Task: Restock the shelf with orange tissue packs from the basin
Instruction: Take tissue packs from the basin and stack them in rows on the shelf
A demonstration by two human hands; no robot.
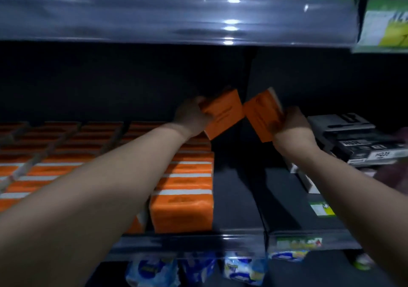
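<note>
Closest in, under the left forearm, the stocked orange rows run up to the shelf lip, and beside them a bare dark lane lies below both hands. Further in, the left hand has its fingers curled round the first orange pack and the right hand grips the second orange pack. Both packs are tilted, nearly touching, held off the shelf. Placing step, I'd say: next they want squaring up and setting down deep in that lane. Basin's out of shot.
</note>
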